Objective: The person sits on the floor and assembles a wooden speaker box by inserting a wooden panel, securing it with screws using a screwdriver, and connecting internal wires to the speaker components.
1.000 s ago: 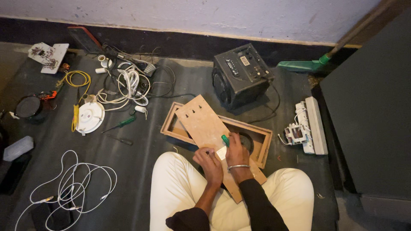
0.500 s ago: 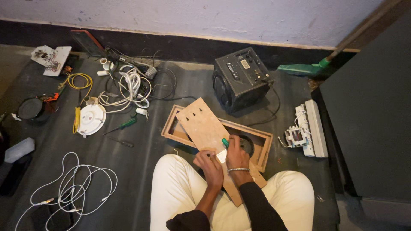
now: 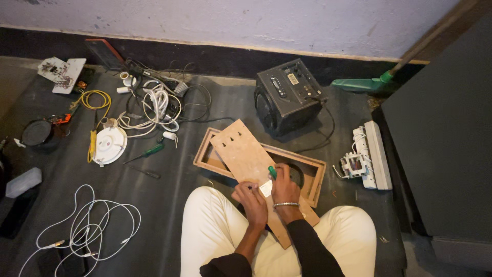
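A seated person's right hand (image 3: 283,189) is gripping a green-handled screwdriver (image 3: 272,172), while the left hand (image 3: 252,199) is pinching a small white piece (image 3: 266,189) just beside it, both hands pressing together over a brown board (image 3: 246,154). The board is lying tilted across an open wooden frame (image 3: 313,169) on the dark floor (image 3: 169,205). A black speaker box (image 3: 287,97) is sitting behind the frame, and white cables (image 3: 154,105) are lying well to the left.

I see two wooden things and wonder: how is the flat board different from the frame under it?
The flat brown wooden board is solid with small holes and lies slanted; the rectangular wooden frame is open in the middle and flat on the floor. The right hand touches the board, not the frame. Both are brown wood.
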